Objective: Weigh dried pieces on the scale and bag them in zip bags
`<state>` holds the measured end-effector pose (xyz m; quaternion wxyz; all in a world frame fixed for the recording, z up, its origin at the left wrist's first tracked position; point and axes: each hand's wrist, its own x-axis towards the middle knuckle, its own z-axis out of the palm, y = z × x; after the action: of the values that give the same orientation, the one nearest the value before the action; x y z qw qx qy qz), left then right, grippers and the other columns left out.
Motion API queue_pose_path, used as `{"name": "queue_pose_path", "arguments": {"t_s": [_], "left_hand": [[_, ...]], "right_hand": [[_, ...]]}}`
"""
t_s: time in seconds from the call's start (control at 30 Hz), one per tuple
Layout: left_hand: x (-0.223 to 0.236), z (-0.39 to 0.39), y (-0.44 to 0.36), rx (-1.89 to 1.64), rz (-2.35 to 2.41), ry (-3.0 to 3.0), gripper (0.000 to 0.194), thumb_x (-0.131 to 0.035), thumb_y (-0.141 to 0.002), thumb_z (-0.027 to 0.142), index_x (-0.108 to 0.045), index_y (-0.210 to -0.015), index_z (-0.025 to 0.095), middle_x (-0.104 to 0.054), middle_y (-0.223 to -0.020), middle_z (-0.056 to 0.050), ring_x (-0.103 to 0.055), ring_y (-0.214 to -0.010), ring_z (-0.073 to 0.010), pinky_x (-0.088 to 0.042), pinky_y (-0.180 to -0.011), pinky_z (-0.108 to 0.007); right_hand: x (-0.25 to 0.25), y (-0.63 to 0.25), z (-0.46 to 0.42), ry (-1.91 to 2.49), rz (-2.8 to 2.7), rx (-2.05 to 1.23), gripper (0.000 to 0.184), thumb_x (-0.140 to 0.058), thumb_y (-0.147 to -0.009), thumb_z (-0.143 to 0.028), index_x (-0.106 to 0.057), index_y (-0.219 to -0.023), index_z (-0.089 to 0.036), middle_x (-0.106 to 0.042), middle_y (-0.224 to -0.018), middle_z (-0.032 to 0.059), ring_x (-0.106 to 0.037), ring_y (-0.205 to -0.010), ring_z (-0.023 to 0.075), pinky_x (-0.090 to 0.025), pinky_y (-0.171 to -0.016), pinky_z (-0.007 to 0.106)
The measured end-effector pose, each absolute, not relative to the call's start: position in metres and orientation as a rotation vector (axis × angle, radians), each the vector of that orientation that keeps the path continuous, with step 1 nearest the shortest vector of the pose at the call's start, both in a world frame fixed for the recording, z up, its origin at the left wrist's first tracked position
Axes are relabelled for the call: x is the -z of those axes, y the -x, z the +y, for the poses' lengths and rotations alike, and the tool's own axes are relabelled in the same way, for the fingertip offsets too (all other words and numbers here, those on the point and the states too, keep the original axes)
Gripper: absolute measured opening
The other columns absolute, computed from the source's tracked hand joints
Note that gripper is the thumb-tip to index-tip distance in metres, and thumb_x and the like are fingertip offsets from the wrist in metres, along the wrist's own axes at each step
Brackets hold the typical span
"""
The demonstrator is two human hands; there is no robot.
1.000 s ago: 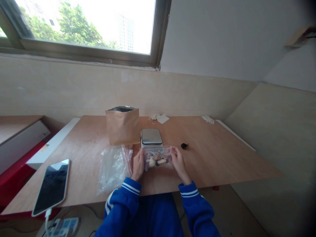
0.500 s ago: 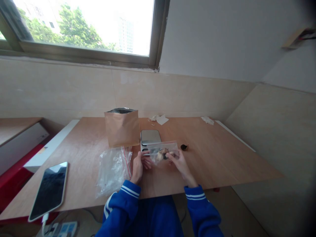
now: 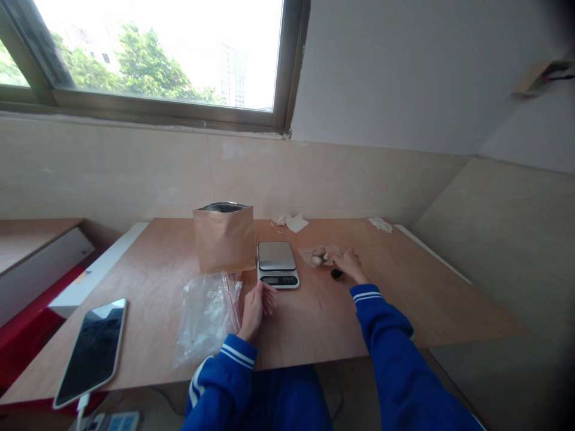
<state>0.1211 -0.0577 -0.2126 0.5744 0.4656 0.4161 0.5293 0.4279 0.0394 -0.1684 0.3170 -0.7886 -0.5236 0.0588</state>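
My right hand (image 3: pixel 349 264) reaches forward past the scale and rests on a small clear zip bag (image 3: pixel 320 256) holding pale and dark pieces, which lies on the wooden table (image 3: pixel 404 299). A small black object (image 3: pixel 336 274) sits just under that hand. My left hand (image 3: pixel 256 305) rests on the table with loosely curled fingers, holding nothing, beside a pile of empty clear zip bags (image 3: pixel 207 314). A small digital scale (image 3: pixel 277 262) stands between the hands, its plate bare.
An open brown paper pouch (image 3: pixel 224 237) stands left of the scale. A phone (image 3: pixel 92 352) lies at the table's left front, on a cable. Crumpled white scraps (image 3: pixel 291 222) and another scrap (image 3: pixel 380 224) lie by the wall.
My right hand carried the filled bag from in front of me to the table right of the scale. My left hand let go of it and stayed near the front edge.
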Motion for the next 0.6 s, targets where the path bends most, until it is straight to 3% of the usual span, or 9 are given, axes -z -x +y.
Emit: {"name": "queue_pose_path", "arguments": {"t_s": [0.1, 0.17, 0.27, 0.4, 0.6], "left_hand": [[0.211, -0.058, -0.122, -1.234, 0.99, -1.113, 0.066, -0.038, -0.086, 0.072, -0.063, -0.078, 0.012, -0.062, -0.055, -0.004, -0.05, -0.039, -0.0095, -0.03, -0.038, -0.019], [0.211, -0.059, -0.123, -1.228, 1.011, -1.132, 0.065, -0.037, -0.087, 0.071, -0.063, -0.077, 0.012, -0.061, -0.055, -0.004, -0.05, -0.039, -0.0093, -0.031, -0.038, -0.02], [0.215, -0.059, -0.124, -1.208, 1.032, -1.167, 0.064, -0.036, -0.089, 0.069, -0.063, -0.077, 0.012, -0.061, -0.054, -0.003, -0.049, -0.039, -0.0093, -0.03, -0.038, -0.02], [0.218, -0.058, -0.124, -1.19, 1.049, -1.22, 0.062, -0.035, -0.091, 0.067, -0.063, -0.077, 0.012, -0.06, -0.054, -0.003, -0.049, -0.04, -0.0096, -0.03, -0.039, -0.02], [0.219, -0.056, -0.125, -1.19, 1.065, -1.207, 0.064, -0.035, -0.09, 0.068, -0.063, -0.076, 0.012, -0.06, -0.054, -0.003, -0.049, -0.04, -0.01, -0.032, -0.039, -0.021]], "right_hand": [[0.189, -0.432, 0.024, 2.158, -1.413, -0.051, 0.074, -0.059, -0.081, -0.053, -0.045, -0.131, -0.001, -0.051, -0.131, 0.0324, -0.046, -0.126, 0.0446, -0.04, -0.098, 0.052], [0.206, -0.431, 0.01, 2.117, -1.459, -0.013, 0.068, -0.062, -0.078, -0.049, -0.048, -0.126, -0.003, -0.054, -0.127, 0.0298, -0.047, -0.124, 0.0427, -0.039, -0.1, 0.051], [0.23, -0.426, -0.007, 2.011, -1.513, 0.009, 0.047, -0.065, -0.071, -0.033, -0.055, -0.111, -0.01, -0.058, -0.115, 0.0236, -0.054, -0.114, 0.0384, -0.041, -0.098, 0.049], [0.238, -0.421, -0.011, 1.794, -1.585, -0.058, 0.013, -0.053, -0.07, -0.018, -0.057, -0.082, -0.019, -0.061, -0.095, 0.0135, -0.061, -0.091, 0.029, -0.048, -0.088, 0.045], [0.211, -0.393, 0.013, 1.676, -1.77, -0.187, 0.019, -0.043, -0.07, -0.008, -0.056, -0.078, -0.02, -0.063, -0.081, 0.0052, -0.061, -0.079, 0.021, -0.049, -0.079, 0.035]]}}
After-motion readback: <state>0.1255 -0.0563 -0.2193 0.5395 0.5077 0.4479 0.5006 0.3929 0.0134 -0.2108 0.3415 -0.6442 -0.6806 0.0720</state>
